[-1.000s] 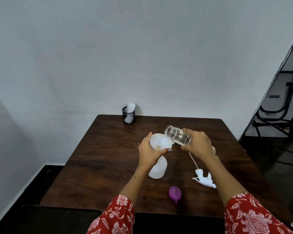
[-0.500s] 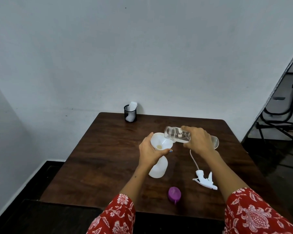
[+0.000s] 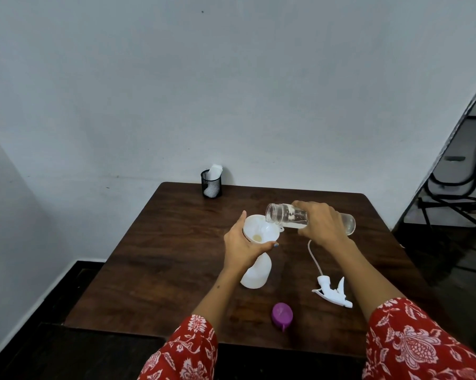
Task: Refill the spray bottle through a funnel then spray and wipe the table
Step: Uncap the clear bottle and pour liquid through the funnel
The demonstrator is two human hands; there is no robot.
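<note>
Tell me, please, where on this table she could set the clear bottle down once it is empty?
The dark wooden table is bare left of the white spray bottle, and along the far edge right of the black mesh cup. The near right is crowded: white trigger sprayer head and purple cap.

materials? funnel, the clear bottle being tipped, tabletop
Funnel: looks like white plastic, smooth, opaque with a soft sheen.
Clear bottle: see-through with liquid visible inside; probably clear plastic, though glass can't be ruled out by look alone.
Table: dark brown with grain streaks and a slight gloss; wood or wood-look laminate, can't tell which.
</note>
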